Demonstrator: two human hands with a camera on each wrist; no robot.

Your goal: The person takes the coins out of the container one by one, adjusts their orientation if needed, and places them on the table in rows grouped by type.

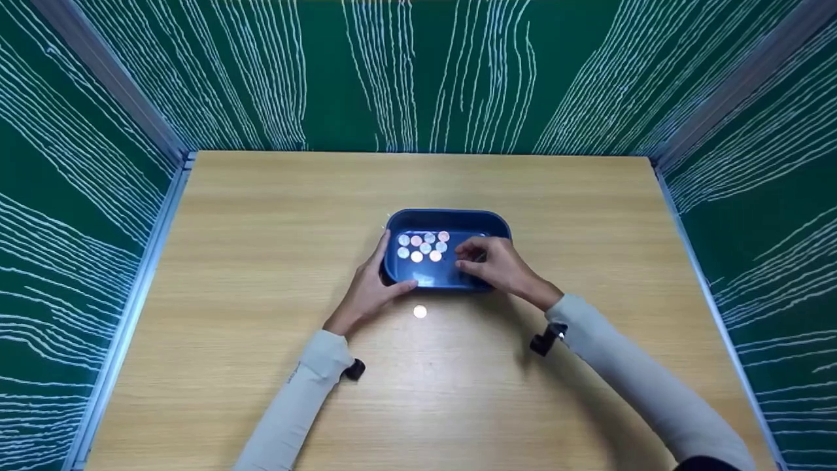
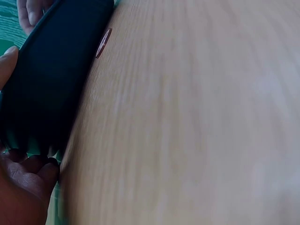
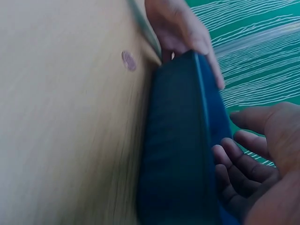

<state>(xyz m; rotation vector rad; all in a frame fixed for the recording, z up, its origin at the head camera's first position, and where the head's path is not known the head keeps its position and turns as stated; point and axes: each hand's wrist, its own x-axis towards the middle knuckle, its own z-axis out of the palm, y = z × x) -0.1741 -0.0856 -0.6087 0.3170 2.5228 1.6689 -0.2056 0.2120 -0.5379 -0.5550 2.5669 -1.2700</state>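
A dark blue tray [image 1: 497,219] with rounded corners and raised walls stands mid-table. Its left end is gripped by my left hand [image 1: 369,288], the thumb along the near wall and the fingers round the left side. Inside, toward the left, lie several coins [image 1: 426,248], some silvery and some copper-coloured. Over the tray's right part hovers my right hand [image 1: 494,261]. In the right wrist view its fingers [image 3: 248,164] are loosely bent, the thumb stands apart, and I see nothing held. One coin [image 1: 420,311] lies flat on the table just in front of the tray.
The light wooden table [image 1: 261,209] reaches back to a green wall [image 1: 327,78] with white wavy lines. Similar green panels with metal frame edges stand at the left and right. A small black camera sits on each wrist.
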